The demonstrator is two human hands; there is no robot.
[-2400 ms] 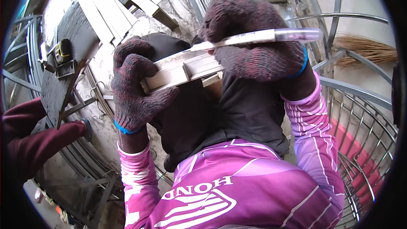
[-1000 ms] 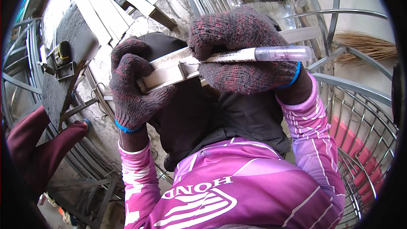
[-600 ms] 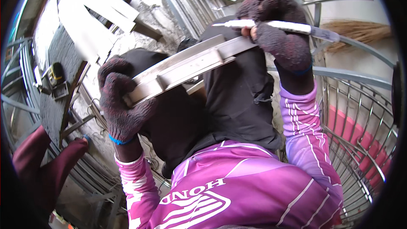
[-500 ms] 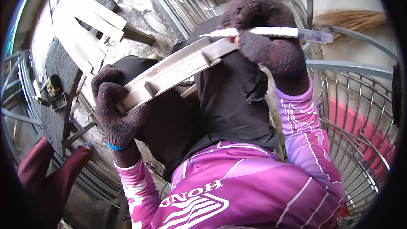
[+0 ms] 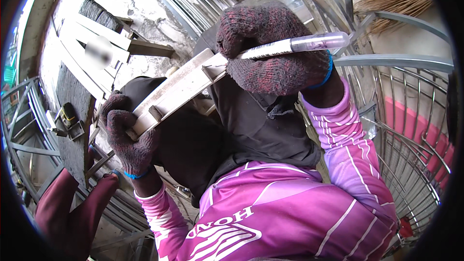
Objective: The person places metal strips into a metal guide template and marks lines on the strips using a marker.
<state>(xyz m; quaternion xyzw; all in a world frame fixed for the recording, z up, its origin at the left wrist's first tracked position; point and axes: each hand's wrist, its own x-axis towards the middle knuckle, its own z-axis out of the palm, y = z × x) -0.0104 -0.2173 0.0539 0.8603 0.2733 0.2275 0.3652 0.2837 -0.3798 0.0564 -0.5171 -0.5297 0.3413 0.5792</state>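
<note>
left hand point(image 5: 128, 137) pinches left end of pale channel point(image 5: 175, 89); trousers point(image 5: 193, 137) below channel. right hand point(image 5: 263, 24) grips marker point(image 5: 268, 50) at channel's right end. risk: channel could pivot if left pinch loosens; tip could skid, thick glove point(image 5: 275, 75) dulling control.

Pale metal bar point(image 5: 180, 90), slanting up rightward — white marker point(image 5: 273, 49), tip seemingly at the bar's upper end.

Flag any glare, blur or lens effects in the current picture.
Head view: boards at upper left look washed out, a round blurred smudge sits over them; dark fisheye rim closes both sides; pen and right hand look fairly sharp.
</note>
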